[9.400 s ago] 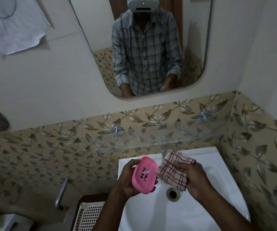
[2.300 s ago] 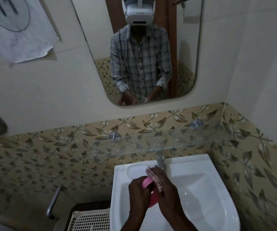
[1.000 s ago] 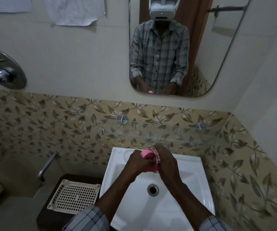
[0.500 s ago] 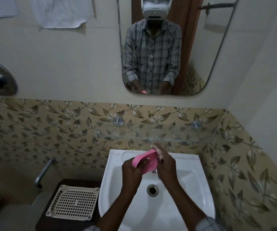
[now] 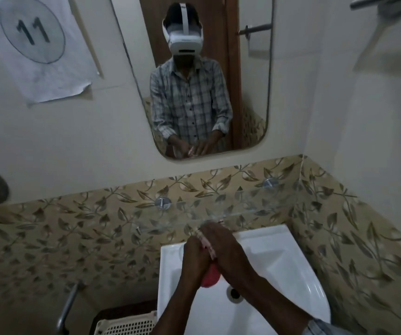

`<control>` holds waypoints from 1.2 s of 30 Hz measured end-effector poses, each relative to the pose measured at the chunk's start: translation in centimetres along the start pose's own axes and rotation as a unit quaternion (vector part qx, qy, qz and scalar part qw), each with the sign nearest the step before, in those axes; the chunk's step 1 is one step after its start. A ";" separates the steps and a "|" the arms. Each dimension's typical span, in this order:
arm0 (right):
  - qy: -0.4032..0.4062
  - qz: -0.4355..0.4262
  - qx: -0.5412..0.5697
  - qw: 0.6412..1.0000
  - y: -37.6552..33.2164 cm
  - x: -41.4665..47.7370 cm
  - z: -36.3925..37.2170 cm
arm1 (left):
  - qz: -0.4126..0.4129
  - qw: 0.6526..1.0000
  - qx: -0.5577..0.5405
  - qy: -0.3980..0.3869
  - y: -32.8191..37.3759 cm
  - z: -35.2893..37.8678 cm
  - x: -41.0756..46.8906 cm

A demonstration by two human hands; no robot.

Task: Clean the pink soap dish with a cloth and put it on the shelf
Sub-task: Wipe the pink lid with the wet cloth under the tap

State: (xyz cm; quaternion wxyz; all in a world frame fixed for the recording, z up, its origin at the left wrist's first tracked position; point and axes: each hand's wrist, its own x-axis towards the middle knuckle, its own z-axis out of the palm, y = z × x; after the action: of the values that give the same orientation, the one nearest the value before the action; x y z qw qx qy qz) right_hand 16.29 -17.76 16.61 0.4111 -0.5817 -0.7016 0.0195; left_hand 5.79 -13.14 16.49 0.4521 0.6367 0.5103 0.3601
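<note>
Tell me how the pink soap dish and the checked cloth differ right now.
The pink soap dish is plain pink; the checked cloth is pale with dark lines. The dish shows below the hands, the cloth as a strip between them. The left hand holds the dish; the right hand holds the cloth. Both are mostly hidden, above the white sink.

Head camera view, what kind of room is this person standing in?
A bathroom, most likely: a white sink sits below a wall mirror, with a glass shelf mounted between them on leaf-patterned tiles.
</note>
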 end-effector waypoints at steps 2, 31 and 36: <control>-0.014 0.009 0.055 0.998 0.9 0.1 -1.0 | 0.030 0.998 0.042 0.024 -0.1 -0.2 -0.2; 0.007 0.154 -0.024 0.988 1.7 -1.2 0.7 | 0.010 0.994 -0.076 0.073 -0.3 0.1 -1.9; 0.019 0.351 0.094 0.931 2.0 -1.1 1.0 | 0.008 0.986 -0.119 0.119 -0.5 0.6 -1.8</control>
State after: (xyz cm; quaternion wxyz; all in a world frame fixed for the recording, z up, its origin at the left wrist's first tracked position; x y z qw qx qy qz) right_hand 17.35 -17.57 14.34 0.4441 -0.7498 -0.4395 0.2178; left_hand 5.81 -14.98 15.79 0.4578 0.5354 0.5088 0.4949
